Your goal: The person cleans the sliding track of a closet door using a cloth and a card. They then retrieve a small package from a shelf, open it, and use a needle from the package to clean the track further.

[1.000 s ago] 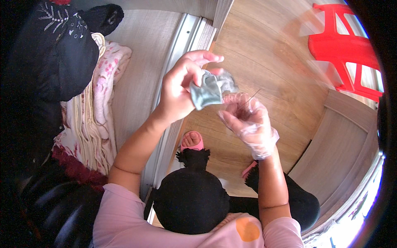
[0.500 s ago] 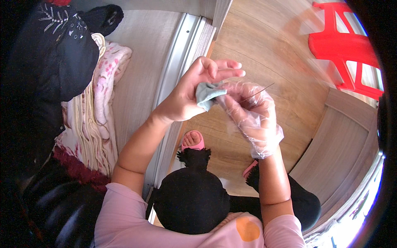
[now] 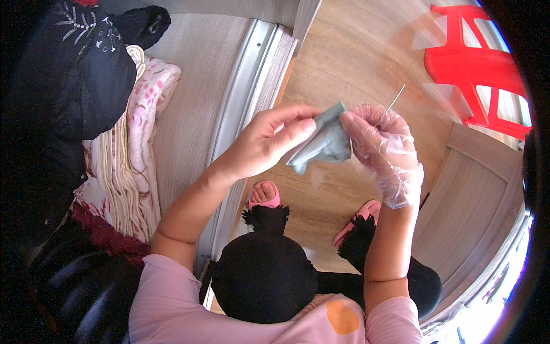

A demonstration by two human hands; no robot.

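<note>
A small grey-green piece of cloth [image 3: 327, 142] is stretched between my two hands above the floor, its lower corner hanging loose. My left hand [image 3: 269, 140], ungloved, is closed on its left edge, thumb on top. My right hand [image 3: 385, 146] wears a clear plastic glove and pinches the cloth's right edge between thumb and fingers. From the gloved fingers a thin, straight, needle-like rod [image 3: 394, 101] sticks out up and to the right. Its lower end is hidden in the hand.
A red plastic stool [image 3: 475, 66] stands at the upper right, above a wood-toned panel [image 3: 470, 189]. On the left, folded patterned blankets [image 3: 134, 155] and dark clothing [image 3: 97, 80] lie beside a metal sliding-door track [image 3: 243, 86]. My feet in pink slippers [image 3: 269, 198] rest below.
Both hands have moved slightly, the right one rightward and the left one down and right. The cloth, bunched before, is now spread out between them. My left fingers have closed in on its edge.
</note>
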